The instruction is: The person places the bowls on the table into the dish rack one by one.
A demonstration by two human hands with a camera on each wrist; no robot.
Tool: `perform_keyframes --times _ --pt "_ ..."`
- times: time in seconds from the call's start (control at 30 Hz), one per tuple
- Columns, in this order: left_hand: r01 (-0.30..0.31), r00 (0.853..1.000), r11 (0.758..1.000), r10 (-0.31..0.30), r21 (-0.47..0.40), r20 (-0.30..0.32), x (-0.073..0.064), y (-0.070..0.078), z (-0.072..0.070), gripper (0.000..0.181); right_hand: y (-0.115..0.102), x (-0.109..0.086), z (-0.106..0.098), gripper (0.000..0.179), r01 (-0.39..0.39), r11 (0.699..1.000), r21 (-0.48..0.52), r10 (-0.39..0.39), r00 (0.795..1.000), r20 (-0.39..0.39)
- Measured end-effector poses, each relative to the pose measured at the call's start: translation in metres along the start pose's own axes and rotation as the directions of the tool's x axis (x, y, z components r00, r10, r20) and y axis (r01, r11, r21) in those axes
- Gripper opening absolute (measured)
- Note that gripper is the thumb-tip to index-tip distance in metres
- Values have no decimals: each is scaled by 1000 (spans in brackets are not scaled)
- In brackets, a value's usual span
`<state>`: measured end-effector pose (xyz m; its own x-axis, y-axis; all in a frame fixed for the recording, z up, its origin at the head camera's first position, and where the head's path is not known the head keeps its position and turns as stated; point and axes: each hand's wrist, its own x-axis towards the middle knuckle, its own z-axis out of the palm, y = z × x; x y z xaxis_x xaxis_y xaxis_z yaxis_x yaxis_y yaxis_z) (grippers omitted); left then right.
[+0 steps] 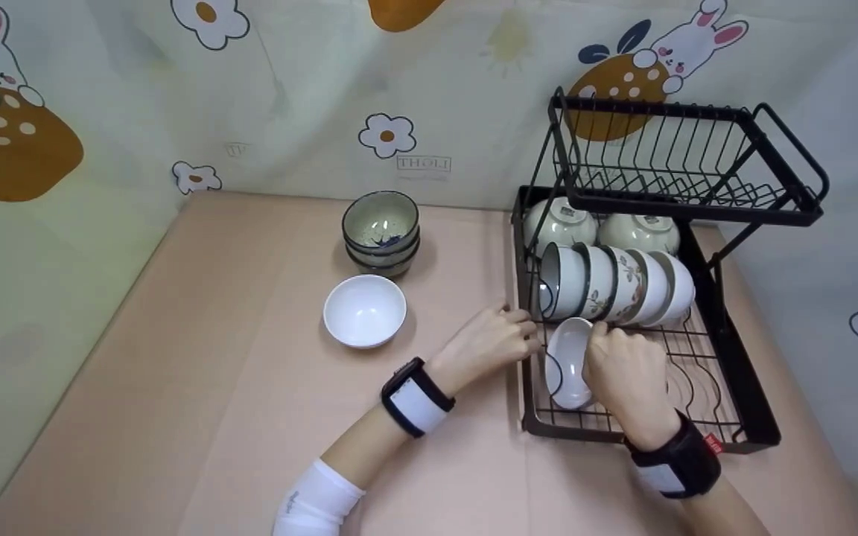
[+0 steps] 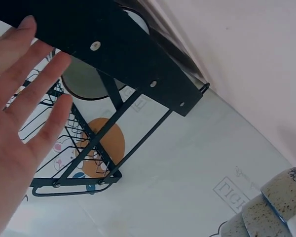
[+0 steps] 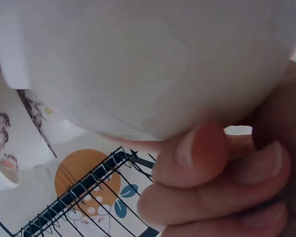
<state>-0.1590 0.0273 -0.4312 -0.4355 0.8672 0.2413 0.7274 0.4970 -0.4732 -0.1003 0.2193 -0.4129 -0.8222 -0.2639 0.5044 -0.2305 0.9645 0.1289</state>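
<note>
Right hand (image 1: 628, 376) pinches the white bowl (image 1: 567, 365) at three o'clock: presumably light, stiff, slippery, breakable; rim hold advisable. Left hand (image 1: 490, 342), fingers extended, grasps nothing at nine o'clock on the rack (image 1: 745, 376).

Head view: from above, facing forward-down; wrist views: low, close; all share rack (image 1: 746, 372).

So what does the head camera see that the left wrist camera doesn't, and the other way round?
Only the head view: the right hand, the black wristbands and the inside of the top stacked bowl.

Only the left wrist view: the palm of the left hand and pale round spots on the outside of the rack.

Both: the left hand, the rack, the stacked bowls and a rabbit picture.
</note>
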Motion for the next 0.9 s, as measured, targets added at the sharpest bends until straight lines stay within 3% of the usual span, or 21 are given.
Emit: perform_keyframes --times 0.07,0.13,0.17,0.23,0.3,0.4,0.53,0.63,0.7,0.77,0.83,0.9 --pt "56 998 998 -56 -16 6 -1 2 -2 25 1 0 -1 14 -13 999 30 13 1000 20" --pt "157 988 987 -157 -20 -6 -2 4 -3 26 2 1 -3 21 -27 998 59 25 999 39" --pt "223 975 975 -223 -17 -13 -3 5 -4 27 3 1 -4 24 -36 997 73 32 998 48" --pt "377 926 926 -377 6 -19 -5 8 -4 32 4 2 -5 31 -51 995 90 47 998 51" --pt "524 851 850 -526 54 14 -6 9 -5 35 5 2 -6 35 -63 993 98 60 998 35" --pt "692 698 710 -705 135 125 -7 9 -9 35 7 3 -6 37 -67 991 112 71 997 -27" --pt "813 479 531 -843 238 245 -5 4 -12 31 10 5 -7 36 -56 990 129 70 991 -112" --pt "865 339 414 -898 283 280 -4 -1 -13 30 12 6 -6 36 -45 991 126 64 986 -154" --pt "889 264 362 -905 280 334 -4 -5 -14 29 13 6 -5 36 -42 992 123 62 983 -170" --pt "909 203 328 -888 259 412 -5 -10 -13 27 14 6 -4 37 -39 992 123 61 982 -180" --pt "922 161 313 -846 229 508 -6 -15 -12 26 15 7 -3 37 -36 991 126 59 981 -184" --pt "934 141 299 -810 194 570 -7 -19 -10 27 15 7 -3 37 -35 991 129 58 981 -183"
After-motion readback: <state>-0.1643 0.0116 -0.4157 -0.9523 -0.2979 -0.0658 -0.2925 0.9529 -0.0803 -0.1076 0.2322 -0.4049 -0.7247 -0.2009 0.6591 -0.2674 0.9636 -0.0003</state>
